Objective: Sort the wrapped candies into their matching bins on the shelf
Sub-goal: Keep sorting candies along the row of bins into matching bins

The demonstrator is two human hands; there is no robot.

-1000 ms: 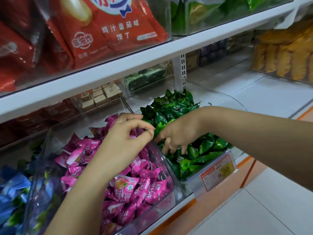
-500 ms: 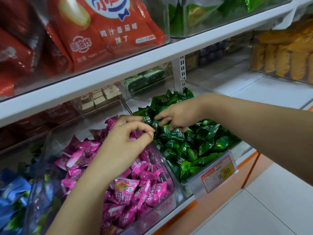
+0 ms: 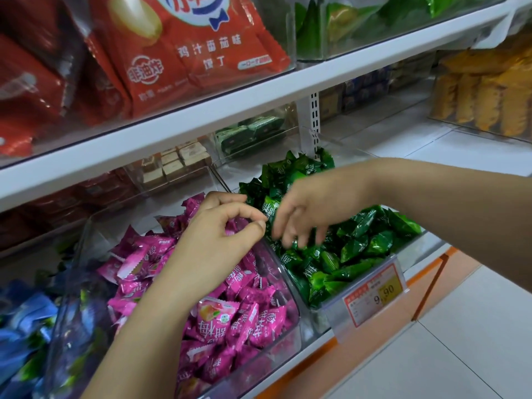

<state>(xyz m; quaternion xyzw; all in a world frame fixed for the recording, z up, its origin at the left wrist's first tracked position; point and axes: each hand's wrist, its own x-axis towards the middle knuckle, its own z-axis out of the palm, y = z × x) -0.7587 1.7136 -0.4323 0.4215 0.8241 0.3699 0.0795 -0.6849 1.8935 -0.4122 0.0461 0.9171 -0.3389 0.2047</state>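
Centrally: left hand (image 3: 213, 243) pinched, hold unclear, at pink bin (image 3: 293, 321) edge; right hand (image 3: 313, 208) fingers (image 3: 289, 233) apart above green candies (image 3: 359, 240).

Up top we see glossy red snack bags with white Chinese lettering (image 3: 201, 53) leaning behind a clear front, and just to their right shiny green packets (image 3: 345, 21). Further back on the lower level we find pale tan cube-shaped boxes (image 3: 175, 165) and, beside them, dark green flat packs (image 3: 250, 133), close to a white slotted metal upright (image 3: 315, 119). Far right we see golden-yellow wrapped biscuit stacks (image 3: 483, 102). A red-and-yellow price label reading 9.90 (image 3: 374, 298) hangs low in front, above an orange base strip (image 3: 325, 345) and the white tiled floor (image 3: 431, 355).
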